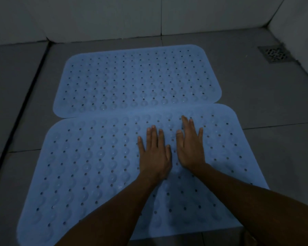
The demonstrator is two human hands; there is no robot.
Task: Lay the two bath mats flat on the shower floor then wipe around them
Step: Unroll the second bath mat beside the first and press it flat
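I take the floor drain (276, 54) as my mark; it sits in the far right corner of the grey tiled shower floor (267, 103), close under the wall tiles (114, 16). From the drain toward me, down the right side, I see a broad strip of bare floor beside both mats. Across from the drain, on the far left, a dark grout channel (23, 103) runs diagonally toward me, with bare tile between it and the mats' left edges. A narrow band of floor separates the far mat from the back wall.

The far mat (137, 80) lies flat, left of the drain and level with it, its rounded corners all visible. The near mat (89, 167) lies on my side of it, farther from the drain; its far edge overlaps the far mat's near edge on the right half and just meets it on the left. Its near right corner is hidden by my arm. Both are pale blue, dotted with rows of small holes and round suction bumps.

My left hand (154, 153) and right hand (190, 146) press palm-down on the near mat, side by side and nearly touching, fingers straight and slightly spread, holding nothing.
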